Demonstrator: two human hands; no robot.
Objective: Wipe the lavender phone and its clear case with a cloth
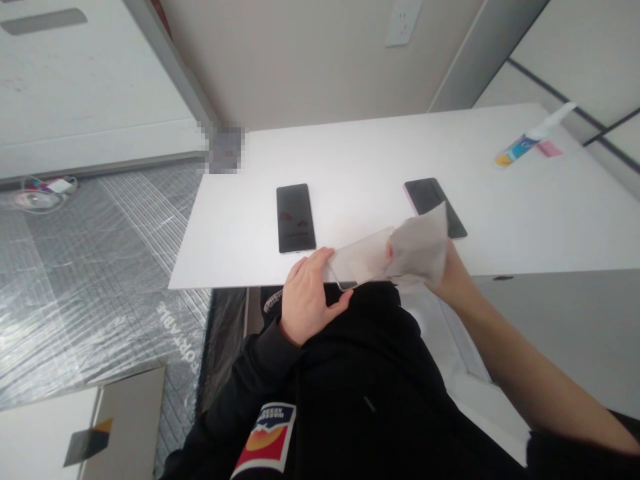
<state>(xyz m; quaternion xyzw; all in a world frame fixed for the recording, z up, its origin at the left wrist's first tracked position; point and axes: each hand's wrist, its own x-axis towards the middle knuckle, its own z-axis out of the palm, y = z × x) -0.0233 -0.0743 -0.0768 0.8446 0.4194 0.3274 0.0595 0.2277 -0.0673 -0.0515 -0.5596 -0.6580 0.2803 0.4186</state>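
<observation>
Near the front edge of the white table (360, 167), my left hand (311, 297) is closed on the left end of a flat phone (346, 286). Only a dark, shiny-rimmed corner of this phone shows; the rest is covered. A thin white wipe (420, 243) lies over it, and my right hand (447, 270) is closed on the wipe, its fingers mostly hidden behind the cloth. Just beyond my left hand lies a black phone (296, 220), screen up. A second phone (427, 193), with a pink edge, lies partly behind the wipe.
A white, blue and yellow tube-shaped pack (523, 145) lies at the far right of the table beside a pink piece (549, 148). A wall with a socket (403, 23) stands behind. Plastic-wrapped flooring (115, 267) and a box (127, 427) are at the left.
</observation>
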